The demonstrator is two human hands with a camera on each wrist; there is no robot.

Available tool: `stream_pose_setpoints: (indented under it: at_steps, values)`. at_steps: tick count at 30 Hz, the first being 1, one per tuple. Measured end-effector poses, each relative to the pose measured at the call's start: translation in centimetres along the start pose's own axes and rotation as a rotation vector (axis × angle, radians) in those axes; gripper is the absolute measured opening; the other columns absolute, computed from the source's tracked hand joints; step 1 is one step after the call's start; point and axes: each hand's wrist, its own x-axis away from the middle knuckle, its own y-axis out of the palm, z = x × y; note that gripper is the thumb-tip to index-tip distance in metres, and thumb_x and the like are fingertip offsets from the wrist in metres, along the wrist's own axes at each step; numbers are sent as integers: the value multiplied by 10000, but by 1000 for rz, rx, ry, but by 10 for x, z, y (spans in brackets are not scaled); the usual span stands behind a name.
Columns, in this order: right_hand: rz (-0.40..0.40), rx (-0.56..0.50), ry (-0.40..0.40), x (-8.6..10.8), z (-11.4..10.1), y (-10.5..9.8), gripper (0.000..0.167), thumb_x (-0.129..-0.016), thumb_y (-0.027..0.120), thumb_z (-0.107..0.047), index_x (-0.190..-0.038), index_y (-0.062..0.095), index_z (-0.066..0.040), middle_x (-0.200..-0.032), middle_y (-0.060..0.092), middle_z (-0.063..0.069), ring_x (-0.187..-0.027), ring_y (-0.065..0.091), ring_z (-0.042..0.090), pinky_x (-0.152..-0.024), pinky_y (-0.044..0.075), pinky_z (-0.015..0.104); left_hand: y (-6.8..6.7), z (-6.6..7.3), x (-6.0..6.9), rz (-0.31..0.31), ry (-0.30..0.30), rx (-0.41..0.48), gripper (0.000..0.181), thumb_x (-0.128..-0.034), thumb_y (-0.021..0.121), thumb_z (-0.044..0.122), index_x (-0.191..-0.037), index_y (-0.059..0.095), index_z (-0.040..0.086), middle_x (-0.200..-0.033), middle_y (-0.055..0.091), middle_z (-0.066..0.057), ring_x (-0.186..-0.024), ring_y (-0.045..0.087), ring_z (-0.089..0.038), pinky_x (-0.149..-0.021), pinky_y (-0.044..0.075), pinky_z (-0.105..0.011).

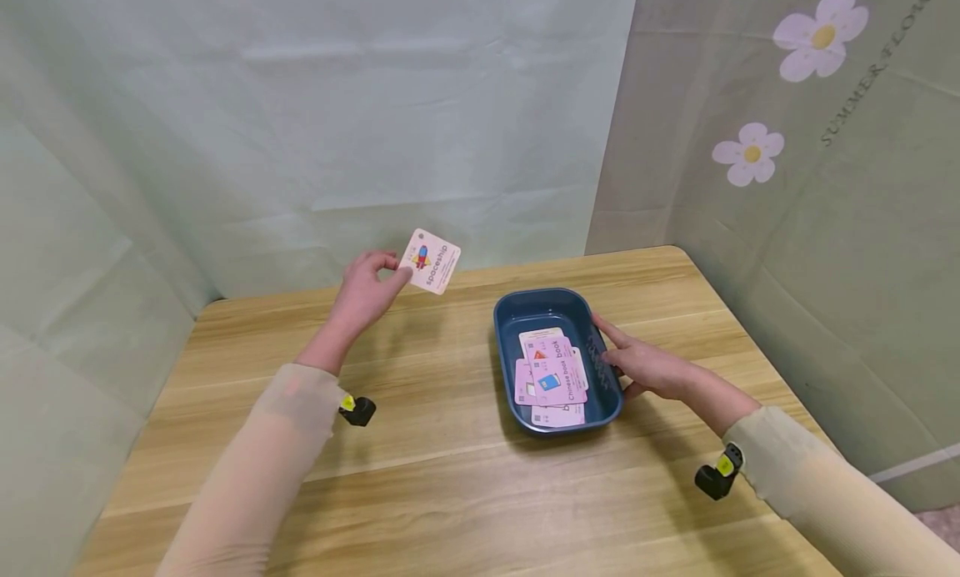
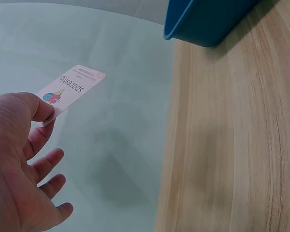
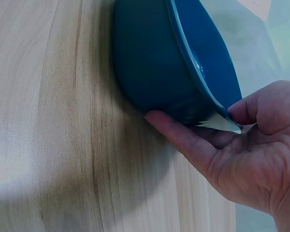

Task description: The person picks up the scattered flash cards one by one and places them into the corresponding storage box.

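Observation:
My left hand (image 1: 369,289) pinches a pink picture card (image 1: 432,263) between thumb and finger, above the table's back edge. The card bears a rocket drawing and the word "spaceship"; it also shows in the left wrist view, with the other fingers of the hand (image 2: 19,159) loosely spread. My right hand (image 1: 648,364) grips the right rim of a dark blue plastic bin (image 1: 504,343). In the right wrist view the thumb lies over the rim and the fingers (image 3: 183,142) are against the outer wall. Several cards (image 1: 558,385) overlap inside the bin, one reading "Chinese book".
The wooden table (image 1: 420,477) is backed by a pale cloth curtain (image 1: 420,127), with a flower-printed cloth (image 1: 817,227) at the right. A small black camera (image 1: 360,411) hangs at the left wrist, another camera (image 1: 718,473) at the right.

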Motion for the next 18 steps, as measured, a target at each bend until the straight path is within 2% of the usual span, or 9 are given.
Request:
stream_pose_setpoints:
  at_steps: [10, 18]
  values:
    - [4, 9, -3, 0, 2, 0, 712, -1096, 348, -141, -1637, -48, -379, -1659, 51, 281, -1372, 383, 502, -862, 565, 559, 3, 12, 2, 6, 50, 24, 374, -1002, 601, 380, -1053, 659, 14, -1522, 473, -146, -1446, 303, -432, -1139, 262, -607]
    - [9, 13, 1, 0, 2, -1, 709, -1096, 349, -144, -1638, -42, -380, -1649, 95, 295, -1370, 395, 489, -865, 565, 557, 6, 21, 3, -5, 50, 59, 380, -1001, 607, 398, -1057, 667, 27, -1524, 472, -116, -1451, 302, -401, -1130, 273, -605]
